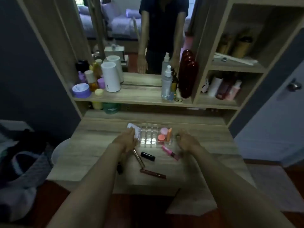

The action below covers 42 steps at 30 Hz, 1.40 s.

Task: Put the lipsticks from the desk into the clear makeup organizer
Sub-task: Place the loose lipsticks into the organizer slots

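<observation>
Left hand (127, 139) rests at the left end of the clear makeup organizer (155, 135), fingers loosely curled and touching a white packet (134, 129) that leans there; whether it grips the packet cannot be told. Right hand (187, 140) sits just off the organizer's right end, half closed, with nothing seen in it, though the palm is turned away.

Organizer's right compartments hold two pink round pots (162, 134) and an orange stick (169, 134); the clear grid slots left of them look vacant, but glare makes this uncertain.

Nearer than the organizer, on the desk (98, 145), lie the lipsticks: a gold tube (139, 157) partly covered by the left hand, a black tube (148, 156), a pink tube (170, 152) running toward the right wrist, and a dark red tube (153, 173) nearest the camera. One dark item (119, 168) is mostly hidden under the left forearm; its kind cannot be made out.

Bare wood lies open on both sides of the organizer. Desk's near edge is cut off behind the forearms.
</observation>
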Each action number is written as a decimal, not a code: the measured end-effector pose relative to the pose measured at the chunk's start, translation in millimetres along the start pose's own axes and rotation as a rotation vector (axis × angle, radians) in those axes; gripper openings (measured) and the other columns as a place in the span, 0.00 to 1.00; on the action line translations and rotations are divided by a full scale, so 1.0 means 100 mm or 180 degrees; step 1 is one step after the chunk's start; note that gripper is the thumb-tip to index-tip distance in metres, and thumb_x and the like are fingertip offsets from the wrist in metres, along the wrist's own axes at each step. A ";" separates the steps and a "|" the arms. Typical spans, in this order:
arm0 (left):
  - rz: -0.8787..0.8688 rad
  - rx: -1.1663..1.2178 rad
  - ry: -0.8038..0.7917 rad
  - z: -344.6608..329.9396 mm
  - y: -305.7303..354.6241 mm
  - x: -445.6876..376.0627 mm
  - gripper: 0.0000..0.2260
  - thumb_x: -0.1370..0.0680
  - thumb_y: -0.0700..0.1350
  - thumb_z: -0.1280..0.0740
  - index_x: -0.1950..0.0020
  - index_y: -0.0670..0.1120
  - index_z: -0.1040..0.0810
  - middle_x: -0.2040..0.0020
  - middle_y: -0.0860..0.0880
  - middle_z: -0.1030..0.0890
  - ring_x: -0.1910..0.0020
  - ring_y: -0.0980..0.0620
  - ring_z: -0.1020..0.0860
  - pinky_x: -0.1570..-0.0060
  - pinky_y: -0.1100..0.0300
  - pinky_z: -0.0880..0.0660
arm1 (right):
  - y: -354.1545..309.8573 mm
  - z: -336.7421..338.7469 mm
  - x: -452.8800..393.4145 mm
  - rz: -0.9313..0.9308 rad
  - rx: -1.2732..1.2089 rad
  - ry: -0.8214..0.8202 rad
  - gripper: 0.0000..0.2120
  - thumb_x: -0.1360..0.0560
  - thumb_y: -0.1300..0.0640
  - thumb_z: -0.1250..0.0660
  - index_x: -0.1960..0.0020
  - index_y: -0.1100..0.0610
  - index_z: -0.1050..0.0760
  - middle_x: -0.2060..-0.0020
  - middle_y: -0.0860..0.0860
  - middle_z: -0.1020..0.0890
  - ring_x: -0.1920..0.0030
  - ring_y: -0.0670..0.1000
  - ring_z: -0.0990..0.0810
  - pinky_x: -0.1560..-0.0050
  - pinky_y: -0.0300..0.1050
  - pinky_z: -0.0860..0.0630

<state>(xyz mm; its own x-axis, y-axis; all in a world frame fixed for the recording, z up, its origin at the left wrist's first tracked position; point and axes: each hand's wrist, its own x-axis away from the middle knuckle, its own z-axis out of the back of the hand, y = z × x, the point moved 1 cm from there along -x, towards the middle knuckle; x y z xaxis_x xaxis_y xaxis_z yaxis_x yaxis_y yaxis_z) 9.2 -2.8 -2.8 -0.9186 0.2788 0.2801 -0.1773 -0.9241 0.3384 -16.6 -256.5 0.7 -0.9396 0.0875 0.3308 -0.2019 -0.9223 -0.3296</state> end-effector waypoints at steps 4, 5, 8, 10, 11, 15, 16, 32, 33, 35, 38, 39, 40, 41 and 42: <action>-0.0142 -0.0145 -0.0131 -0.07 -0.13 -0.01 0.26 0.19 0.46 0.45 0.24 0.39 0.48 0.22 0.40 0.48 0.23 0.46 0.47 0.25 0.56 0.46 | -0.08 -0.17 0.02 0.0014 -0.0013 -0.0061 0.23 0.22 0.51 0.46 0.30 0.59 0.37 0.30 0.59 0.32 0.31 0.60 0.33 0.29 0.57 0.36; -0.0209 -0.0166 -0.0157 -0.09 -0.14 -0.03 0.25 0.19 0.46 0.45 0.25 0.39 0.45 0.22 0.41 0.47 0.23 0.46 0.45 0.26 0.56 0.44 | -0.09 -0.20 0.02 -0.0059 0.0025 -0.0099 0.23 0.22 0.49 0.44 0.31 0.59 0.35 0.31 0.60 0.30 0.32 0.60 0.31 0.31 0.57 0.34; -0.0374 -0.0251 -0.0118 -0.07 -0.17 -0.04 0.22 0.21 0.45 0.41 0.27 0.43 0.37 0.24 0.44 0.39 0.27 0.46 0.37 0.30 0.54 0.35 | -0.13 -0.24 0.00 -0.0254 0.0043 -0.0099 0.19 0.25 0.50 0.39 0.39 0.61 0.28 0.37 0.61 0.24 0.38 0.61 0.24 0.39 0.54 0.28; -0.0483 -0.0275 -0.0057 -0.06 -0.21 -0.06 0.19 0.23 0.43 0.39 0.32 0.46 0.29 0.29 0.45 0.32 0.33 0.45 0.30 0.36 0.51 0.29 | -0.11 -0.26 -0.03 -0.0410 0.0040 -0.0076 0.18 0.28 0.52 0.36 0.42 0.60 0.26 0.40 0.60 0.22 0.40 0.60 0.23 0.42 0.51 0.26; -0.0533 -0.0302 -0.0047 -0.05 -0.22 -0.06 0.17 0.24 0.42 0.39 0.35 0.47 0.26 0.32 0.46 0.29 0.36 0.45 0.28 0.40 0.50 0.26 | -0.10 -0.27 -0.04 -0.0447 0.0119 -0.0094 0.18 0.29 0.52 0.35 0.42 0.60 0.26 0.40 0.60 0.22 0.41 0.60 0.23 0.42 0.51 0.26; -0.0661 -0.0537 -0.0245 -0.07 -0.25 -0.10 0.14 0.25 0.40 0.38 0.41 0.50 0.23 0.38 0.47 0.24 0.40 0.45 0.25 0.45 0.50 0.24 | -0.07 -0.33 -0.03 -0.0562 0.0284 -0.0248 0.21 0.30 0.46 0.34 0.43 0.59 0.24 0.43 0.58 0.20 0.44 0.58 0.21 0.43 0.49 0.25; -0.0664 -0.0541 -0.0292 -0.10 -0.25 -0.11 0.15 0.25 0.40 0.38 0.41 0.51 0.23 0.37 0.47 0.23 0.39 0.46 0.26 0.45 0.50 0.25 | -0.06 -0.36 -0.04 -0.0575 0.0347 -0.0320 0.21 0.30 0.45 0.34 0.45 0.59 0.24 0.44 0.58 0.20 0.44 0.58 0.21 0.44 0.49 0.24; -0.0981 -0.0863 -0.0519 -0.26 -0.31 -0.16 0.11 0.26 0.42 0.37 0.46 0.50 0.21 0.42 0.49 0.21 0.42 0.48 0.24 0.48 0.53 0.25 | 0.02 -0.47 -0.08 -0.0609 0.0371 -0.0357 0.16 0.30 0.52 0.31 0.46 0.61 0.21 0.45 0.60 0.19 0.44 0.59 0.21 0.44 0.49 0.23; -0.0980 -0.0821 -0.0536 -0.23 -0.33 -0.17 0.11 0.27 0.42 0.36 0.47 0.50 0.21 0.42 0.49 0.21 0.43 0.48 0.23 0.49 0.54 0.25 | 0.03 -0.45 -0.08 -0.0605 0.0321 -0.0353 0.16 0.30 0.53 0.31 0.46 0.61 0.21 0.45 0.60 0.19 0.44 0.59 0.21 0.44 0.49 0.23; -0.0986 -0.0634 -0.0514 -0.16 -0.34 -0.19 0.10 0.28 0.43 0.35 0.48 0.50 0.20 0.44 0.49 0.20 0.44 0.47 0.23 0.49 0.54 0.25 | 0.06 -0.41 -0.10 -0.0592 0.0203 -0.0337 0.15 0.29 0.54 0.31 0.46 0.61 0.21 0.45 0.60 0.18 0.45 0.59 0.20 0.45 0.48 0.24; -0.1055 -0.0181 -0.0360 0.02 -0.36 -0.24 0.11 0.29 0.40 0.32 0.48 0.48 0.18 0.46 0.48 0.18 0.47 0.49 0.22 0.53 0.61 0.28 | 0.08 -0.29 -0.12 -0.0525 0.0029 -0.0356 0.11 0.29 0.58 0.30 0.50 0.63 0.18 0.50 0.61 0.16 0.49 0.58 0.18 0.54 0.43 0.27; -0.1042 0.0048 -0.0303 0.09 -0.37 -0.25 0.11 0.29 0.40 0.30 0.48 0.47 0.17 0.47 0.48 0.17 0.51 0.51 0.21 0.56 0.65 0.31 | 0.08 -0.24 -0.13 -0.0494 -0.0013 -0.0370 0.10 0.30 0.59 0.30 0.52 0.63 0.18 0.51 0.61 0.15 0.51 0.57 0.18 0.56 0.43 0.27; -0.1022 0.0271 -0.0242 0.17 -0.37 -0.26 0.11 0.30 0.39 0.29 0.48 0.46 0.17 0.48 0.47 0.16 0.54 0.52 0.21 0.59 0.67 0.32 | 0.08 -0.19 -0.14 -0.0455 -0.0067 -0.0367 0.09 0.30 0.60 0.30 0.53 0.64 0.17 0.53 0.61 0.15 0.53 0.56 0.18 0.56 0.43 0.27; -0.1019 0.0454 -0.0168 0.25 -0.37 -0.27 0.11 0.31 0.39 0.28 0.49 0.46 0.16 0.50 0.46 0.15 0.56 0.51 0.21 0.59 0.65 0.30 | 0.06 -0.13 -0.15 -0.0397 -0.0131 -0.0347 0.08 0.30 0.61 0.29 0.53 0.64 0.17 0.53 0.61 0.14 0.56 0.54 0.19 0.56 0.43 0.28; -0.1023 0.0600 -0.0097 0.33 -0.37 -0.28 0.11 0.31 0.38 0.27 0.49 0.45 0.16 0.51 0.44 0.15 0.57 0.49 0.20 0.59 0.62 0.27 | 0.04 -0.06 -0.16 -0.0328 -0.0180 -0.0326 0.07 0.30 0.62 0.29 0.54 0.64 0.17 0.53 0.61 0.14 0.57 0.52 0.20 0.56 0.42 0.29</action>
<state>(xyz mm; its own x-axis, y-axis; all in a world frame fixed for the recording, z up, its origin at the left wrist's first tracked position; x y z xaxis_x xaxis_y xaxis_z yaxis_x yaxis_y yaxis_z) 53.4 31.7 6.7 -0.8151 0.5573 0.1584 -0.3843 -0.7247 0.5720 -4.0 -259.7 -10.8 -0.8806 0.1392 0.4529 -0.3139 -0.8875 -0.3374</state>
